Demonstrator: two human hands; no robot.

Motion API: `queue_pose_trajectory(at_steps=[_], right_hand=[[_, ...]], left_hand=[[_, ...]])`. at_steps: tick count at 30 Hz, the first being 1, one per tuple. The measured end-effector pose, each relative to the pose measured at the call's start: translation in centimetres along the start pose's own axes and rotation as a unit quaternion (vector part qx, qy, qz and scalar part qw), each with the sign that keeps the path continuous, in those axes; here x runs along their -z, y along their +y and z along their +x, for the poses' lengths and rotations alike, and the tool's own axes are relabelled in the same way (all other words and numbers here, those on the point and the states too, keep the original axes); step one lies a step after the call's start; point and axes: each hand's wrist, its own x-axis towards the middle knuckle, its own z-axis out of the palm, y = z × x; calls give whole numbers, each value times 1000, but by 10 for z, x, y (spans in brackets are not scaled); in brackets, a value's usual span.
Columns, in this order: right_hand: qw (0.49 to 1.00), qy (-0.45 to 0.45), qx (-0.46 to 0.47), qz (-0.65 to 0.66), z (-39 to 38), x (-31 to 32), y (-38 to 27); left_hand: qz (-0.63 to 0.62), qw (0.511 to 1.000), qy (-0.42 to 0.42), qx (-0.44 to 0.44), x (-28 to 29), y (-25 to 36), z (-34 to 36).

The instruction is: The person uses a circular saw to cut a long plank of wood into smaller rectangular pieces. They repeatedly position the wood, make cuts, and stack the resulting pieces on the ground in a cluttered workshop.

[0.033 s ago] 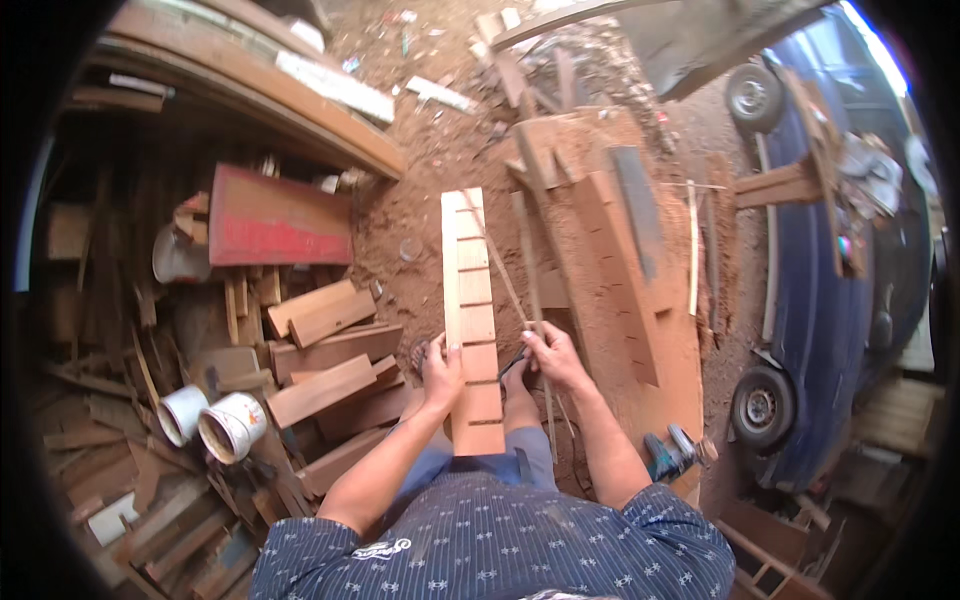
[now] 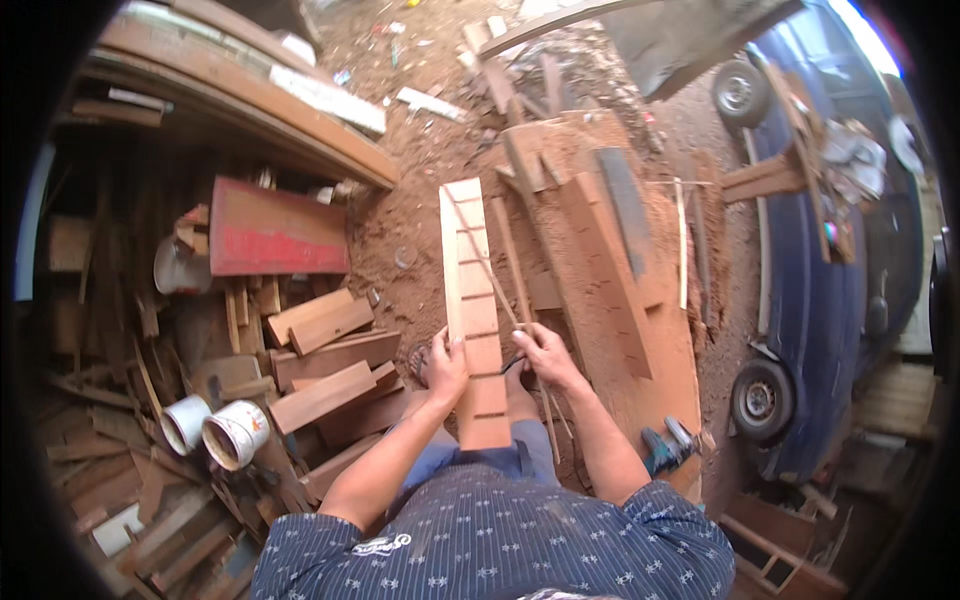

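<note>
A long pale board (image 2: 484,350) with a row of dark crosswise slots stands out lengthwise in front of my lap. My left hand (image 2: 450,370) is closed around its left edge, thumb on the near half. Just to the board's right, my right hand (image 2: 543,355) pinches thin wooden strips (image 2: 510,250). One strip slants over the slotted face toward the board's far left corner; another points away beside the board. Their near ends hang below my right hand. How many strips are in the fingers is hard to make out.
A second slotted board (image 2: 612,275) lies on the sawdust-covered bench (image 2: 668,400) to the right, with a teal power tool (image 2: 668,447) at its near end. Left are stacked wood offcuts (image 2: 322,397), two white buckets (image 2: 236,434) and a red-faced panel (image 2: 280,235). A blue vehicle (image 2: 815,330) stands far right.
The far ends of the strips have swung left, so one lies farther across the board. The view has shifted slightly. Both hands keep their holds.
</note>
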Motion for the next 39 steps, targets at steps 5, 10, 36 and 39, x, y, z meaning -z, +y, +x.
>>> queue_pose_trajectory(at_steps=[5, 10, 36, 39], right_hand=[[982, 86, 168, -2, -72, 11, -51], [974, 138, 180, 1, -98, 126, -33], [900, 346, 180, -196, 201, 524, -73], [885, 359, -178, -237, 185, 541, 101]], left_hand=[[-103, 981, 28, -161, -76, 79, -6], [-57, 965, -234, -101, -110, 129, -22], [48, 980, 46, 189, -84, -7, -50], [112, 959, 7, 261, -71, -9, -60]])
